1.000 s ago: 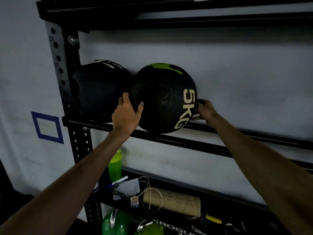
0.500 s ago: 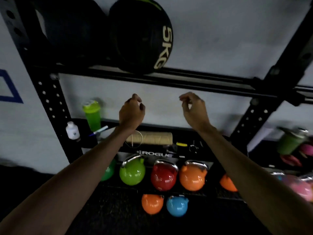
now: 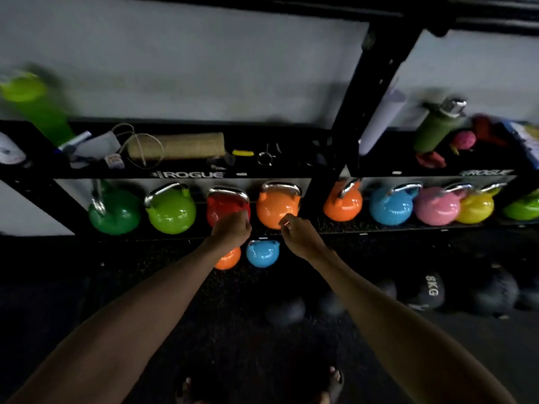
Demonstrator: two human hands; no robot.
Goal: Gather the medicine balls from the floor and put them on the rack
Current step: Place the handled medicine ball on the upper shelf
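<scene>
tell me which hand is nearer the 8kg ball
Right. The right hand hangs up-left of the 8kg ball; the left hand is farther left, before the red kettlebell.

Black rack (image 3: 376, 91) with white lettering. Kettlebells (image 3: 172, 211) from left: green, lime, red, orange, orange, blue, pink, yellow. At right, a black medicine ball (image 3: 431, 291) with white lettering.

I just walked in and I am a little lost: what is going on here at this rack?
A person faces a black rack with both arms out. The left hand and the right hand hold nothing, fingers loosely curled, in front of the coloured kettlebells lined up low in the rack. Dark medicine balls lie on the floor to the right, one marked 8KG. None is picked up at this moment.
</scene>
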